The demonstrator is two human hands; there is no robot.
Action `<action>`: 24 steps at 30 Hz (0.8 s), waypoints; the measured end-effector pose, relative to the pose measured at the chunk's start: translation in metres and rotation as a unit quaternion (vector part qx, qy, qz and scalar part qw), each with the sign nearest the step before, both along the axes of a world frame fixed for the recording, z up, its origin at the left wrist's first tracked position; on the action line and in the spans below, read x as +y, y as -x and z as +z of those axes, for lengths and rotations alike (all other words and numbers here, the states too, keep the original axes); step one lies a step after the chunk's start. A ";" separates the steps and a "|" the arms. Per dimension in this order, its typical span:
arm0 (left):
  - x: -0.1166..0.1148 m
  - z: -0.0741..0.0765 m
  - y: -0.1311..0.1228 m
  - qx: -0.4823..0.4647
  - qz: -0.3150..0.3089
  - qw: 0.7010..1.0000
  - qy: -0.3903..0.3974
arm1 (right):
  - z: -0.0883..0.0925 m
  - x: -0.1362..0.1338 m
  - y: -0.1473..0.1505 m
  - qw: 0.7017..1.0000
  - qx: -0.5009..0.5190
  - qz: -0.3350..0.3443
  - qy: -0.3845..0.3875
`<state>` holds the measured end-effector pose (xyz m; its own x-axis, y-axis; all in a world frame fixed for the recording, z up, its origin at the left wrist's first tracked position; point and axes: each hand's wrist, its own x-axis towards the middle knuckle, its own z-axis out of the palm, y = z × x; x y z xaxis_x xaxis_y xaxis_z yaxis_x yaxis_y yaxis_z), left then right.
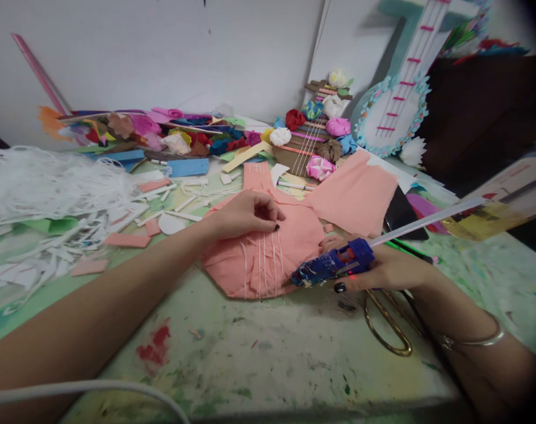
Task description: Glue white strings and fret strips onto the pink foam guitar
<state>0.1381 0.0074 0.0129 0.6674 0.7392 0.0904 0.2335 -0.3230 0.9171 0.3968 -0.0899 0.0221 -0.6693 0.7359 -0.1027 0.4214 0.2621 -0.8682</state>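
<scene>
A salmon-pink guitar-shaped paper piece point(294, 235) lies on the paint-stained table point(268, 353), with several white strings running down its body. My left hand point(245, 215) rests on it with curled fingers, pinching at the strings near the top. My right hand point(383, 271) grips a blue glue gun point(334, 265) with a long clear glue stick sticking out behind it. The gun's nozzle points at the lower right of the strings.
Gold-handled scissors point(389, 330) lie under my right wrist. A heap of white paper strips point(51, 188) fills the left. Coloured paper flowers point(321, 168), scraps and two model guitars line the back wall. A loose pink sheet point(356, 194) lies right of the piece.
</scene>
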 end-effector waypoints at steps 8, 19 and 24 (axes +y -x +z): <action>0.000 0.001 -0.001 0.007 0.002 1.000 -0.003 | -0.005 0.000 -0.011 0.999 -0.031 -0.029 -0.027; -0.001 0.002 -0.001 0.008 0.005 1.000 -0.003 | 0.006 -0.002 -0.004 0.976 0.104 -0.188 0.027; 0.001 0.000 -0.001 -0.004 -0.003 1.000 -0.002 | 0.000 0.000 -0.001 0.974 0.098 -0.204 0.031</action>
<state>0.1393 0.0080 0.0131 0.6706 0.7352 0.0987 0.2253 -0.3287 0.9172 0.3974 -0.0904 0.0217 -0.3336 0.9412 -0.0546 0.3037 0.0525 -0.9513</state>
